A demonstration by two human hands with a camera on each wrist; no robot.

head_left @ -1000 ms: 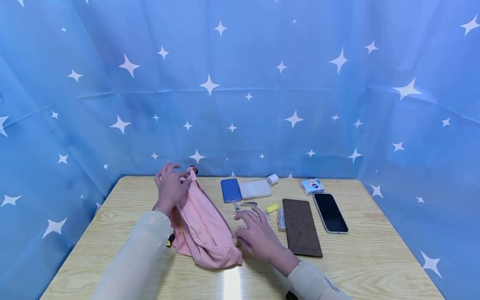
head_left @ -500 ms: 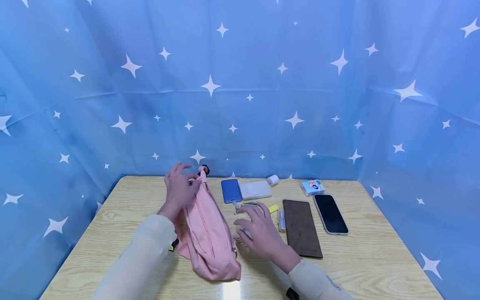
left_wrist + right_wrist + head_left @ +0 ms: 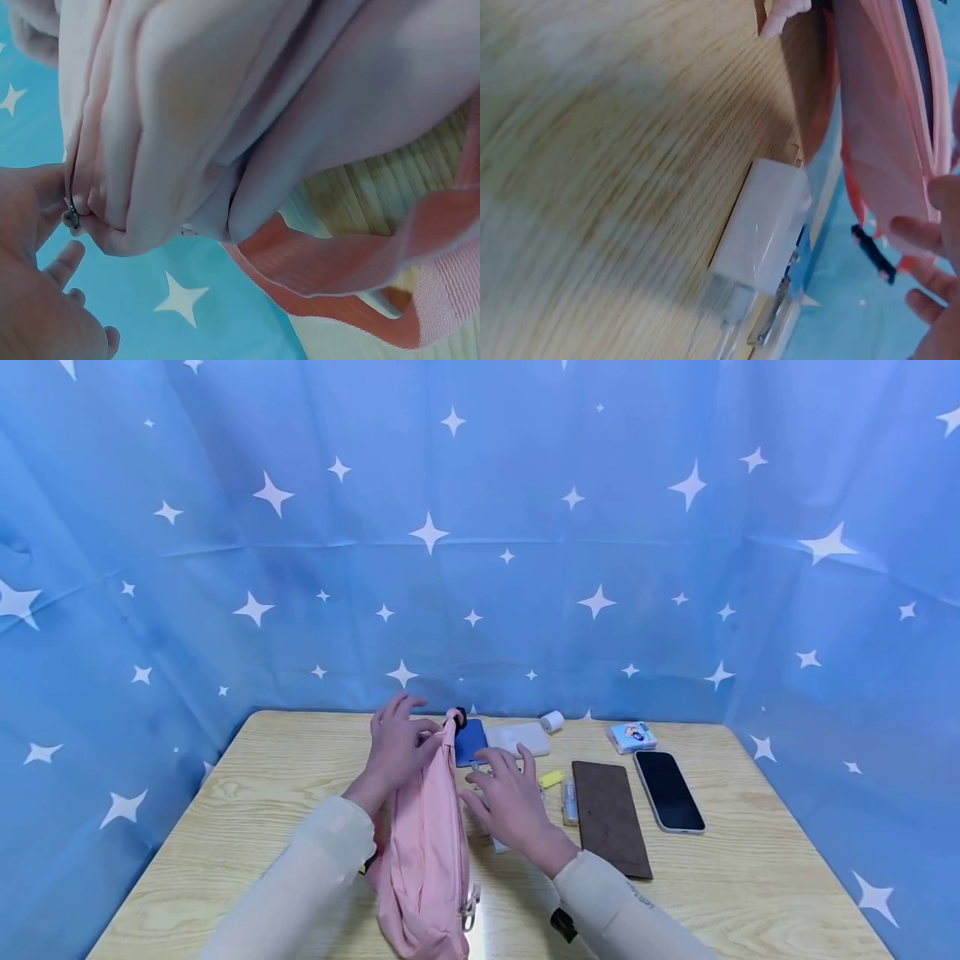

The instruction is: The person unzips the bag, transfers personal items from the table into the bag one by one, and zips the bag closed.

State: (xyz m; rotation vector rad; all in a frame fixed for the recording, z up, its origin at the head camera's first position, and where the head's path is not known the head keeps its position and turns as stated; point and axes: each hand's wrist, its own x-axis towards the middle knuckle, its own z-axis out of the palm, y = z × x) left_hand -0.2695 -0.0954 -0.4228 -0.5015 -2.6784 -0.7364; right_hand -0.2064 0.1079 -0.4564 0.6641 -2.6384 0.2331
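A pink fabric bag [image 3: 427, 852] stands lengthwise on the table, slightly left of centre. At its far end, my left hand [image 3: 397, 747] pinches the zipper end; the left wrist view shows the thumb and a finger of that hand [image 3: 37, 255] at the zipper's tip. A metal zipper pull [image 3: 470, 907] hangs near the bag's close end. My right hand [image 3: 513, 802] hovers to the right of the bag with spread, bent fingers, holding nothing visible. Beneath it lies a white charger [image 3: 761, 225] with a cable. The right wrist view shows a dark strip along the zipper.
Around my right hand lie a blue card holder [image 3: 470, 743], white case [image 3: 519, 737], yellow tag [image 3: 551, 778] and small clear case [image 3: 570, 802]. Farther right are a brown wallet-like folder [image 3: 611, 818], phone [image 3: 669, 792] and tissue pack [image 3: 632, 737]. A blue curtain [image 3: 480, 543] borders the table.
My left hand has moved right, bringing the bag's far end with it, so the bag now stands straighter and nearer. My right hand has come away from the bag's near right side.
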